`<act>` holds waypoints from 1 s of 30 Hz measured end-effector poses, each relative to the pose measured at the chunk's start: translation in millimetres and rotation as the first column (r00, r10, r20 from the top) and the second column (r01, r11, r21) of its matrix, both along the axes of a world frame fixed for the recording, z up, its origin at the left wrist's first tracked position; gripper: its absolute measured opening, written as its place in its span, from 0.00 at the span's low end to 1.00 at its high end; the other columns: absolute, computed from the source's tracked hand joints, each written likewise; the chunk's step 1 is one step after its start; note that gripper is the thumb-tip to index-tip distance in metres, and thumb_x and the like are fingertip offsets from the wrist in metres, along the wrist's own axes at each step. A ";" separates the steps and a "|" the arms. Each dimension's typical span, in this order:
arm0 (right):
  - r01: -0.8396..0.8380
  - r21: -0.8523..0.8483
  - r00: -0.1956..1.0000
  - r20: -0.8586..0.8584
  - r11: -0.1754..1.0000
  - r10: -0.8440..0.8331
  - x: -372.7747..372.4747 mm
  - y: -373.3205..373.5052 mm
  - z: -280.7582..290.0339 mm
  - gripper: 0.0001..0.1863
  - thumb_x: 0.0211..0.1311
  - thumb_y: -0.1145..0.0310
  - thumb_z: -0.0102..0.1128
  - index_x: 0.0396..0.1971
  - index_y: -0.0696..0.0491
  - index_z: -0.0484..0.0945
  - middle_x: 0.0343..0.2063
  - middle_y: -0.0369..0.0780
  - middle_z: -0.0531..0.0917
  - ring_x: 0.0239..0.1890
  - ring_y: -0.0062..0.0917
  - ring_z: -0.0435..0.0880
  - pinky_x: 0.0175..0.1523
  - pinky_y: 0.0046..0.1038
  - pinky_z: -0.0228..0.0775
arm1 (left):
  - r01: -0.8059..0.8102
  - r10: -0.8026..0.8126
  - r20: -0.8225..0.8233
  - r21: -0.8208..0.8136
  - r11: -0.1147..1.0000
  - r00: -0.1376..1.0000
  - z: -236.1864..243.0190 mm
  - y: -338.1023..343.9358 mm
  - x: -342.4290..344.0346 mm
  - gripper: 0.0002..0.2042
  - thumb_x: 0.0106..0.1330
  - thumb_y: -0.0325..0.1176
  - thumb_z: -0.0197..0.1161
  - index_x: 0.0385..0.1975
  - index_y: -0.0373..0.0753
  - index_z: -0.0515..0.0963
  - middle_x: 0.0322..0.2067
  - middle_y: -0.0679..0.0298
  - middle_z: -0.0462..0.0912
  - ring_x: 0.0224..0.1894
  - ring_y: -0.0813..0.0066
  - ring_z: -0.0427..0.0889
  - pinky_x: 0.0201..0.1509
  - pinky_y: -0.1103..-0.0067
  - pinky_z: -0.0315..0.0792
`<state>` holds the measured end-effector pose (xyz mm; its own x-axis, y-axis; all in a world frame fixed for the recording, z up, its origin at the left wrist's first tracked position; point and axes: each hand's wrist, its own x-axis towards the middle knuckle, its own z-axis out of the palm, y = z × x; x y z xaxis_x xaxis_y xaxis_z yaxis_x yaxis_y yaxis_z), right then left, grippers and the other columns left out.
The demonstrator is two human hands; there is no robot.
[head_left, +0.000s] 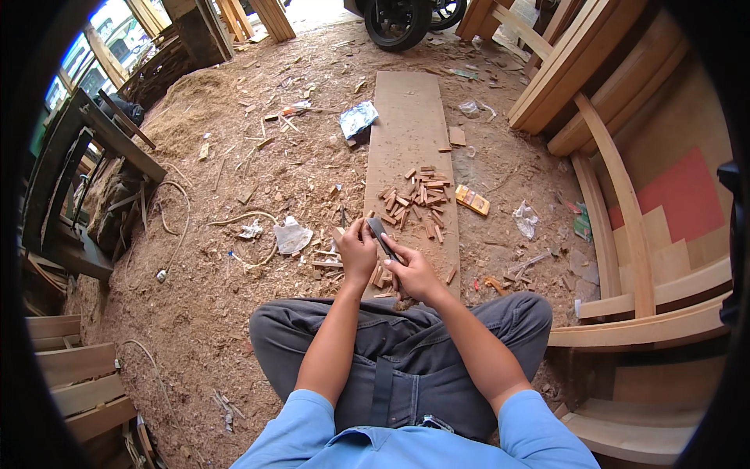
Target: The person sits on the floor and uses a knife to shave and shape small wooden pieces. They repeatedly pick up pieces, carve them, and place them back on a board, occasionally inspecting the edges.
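My left hand is closed round a small wooden piece, its fingertips at the side of a dark flat tool, perhaps a blade or file. My right hand grips that tool from the lower right. Both hands are over a long brown board lying in front of my crossed legs. A loose pile of small reddish-brown wood pieces lies on the board beyond my hands, with more pieces beside and under them, partly hidden.
Shavings and scraps cover the floor. A yellow packet and silver-blue wrapper lie beside the board. Wooden frames line my right, dark timber structures the left, stacked slats the lower left. A motorbike wheel stands at the top.
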<state>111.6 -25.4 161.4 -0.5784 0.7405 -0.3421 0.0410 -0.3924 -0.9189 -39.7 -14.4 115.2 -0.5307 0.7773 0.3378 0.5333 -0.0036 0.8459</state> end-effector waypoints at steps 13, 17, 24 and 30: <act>0.610 0.113 0.771 0.145 0.785 -0.620 27.4 54.8 -9.8 0.30 0.69 0.75 0.50 0.71 0.47 0.60 0.26 0.35 0.75 0.16 0.18 0.74 0.18 0.25 0.74 | 0.235 -0.234 -0.080 0.003 0.972 0.969 5.5 -10.6 24.0 0.08 0.66 0.26 0.57 0.38 0.30 0.82 0.29 0.46 0.83 0.30 0.51 0.84 0.35 0.66 0.74; 0.445 -0.040 0.895 0.029 0.895 -0.444 34.7 40.6 -5.9 0.31 0.69 0.75 0.51 0.71 0.46 0.60 0.21 0.33 0.73 0.16 0.19 0.73 0.18 0.25 0.73 | 0.142 -0.129 0.250 -0.033 0.989 0.960 2.4 -2.9 11.5 0.09 0.71 0.30 0.56 0.38 0.31 0.82 0.23 0.58 0.82 0.23 0.72 0.80 0.28 0.77 0.71; 0.040 0.108 0.999 -0.034 0.993 -0.037 4.6 3.6 5.5 0.30 0.69 0.74 0.52 0.70 0.41 0.63 0.18 0.30 0.72 0.14 0.14 0.72 0.17 0.23 0.71 | 0.150 -0.176 0.782 0.107 0.983 0.597 -6.5 1.2 -8.1 0.14 0.77 0.39 0.51 0.36 0.37 0.79 0.21 0.71 0.74 0.23 0.85 0.72 0.28 0.85 0.67; -0.064 0.203 0.997 0.055 0.977 0.054 6.0 0.6 6.6 0.30 0.69 0.74 0.51 0.70 0.40 0.63 0.15 0.29 0.70 0.13 0.13 0.70 0.17 0.22 0.70 | 0.146 -0.205 0.780 0.146 0.978 0.591 -9.2 6.6 -8.3 0.15 0.78 0.40 0.50 0.28 0.40 0.74 0.18 0.74 0.68 0.20 0.87 0.65 0.24 0.84 0.61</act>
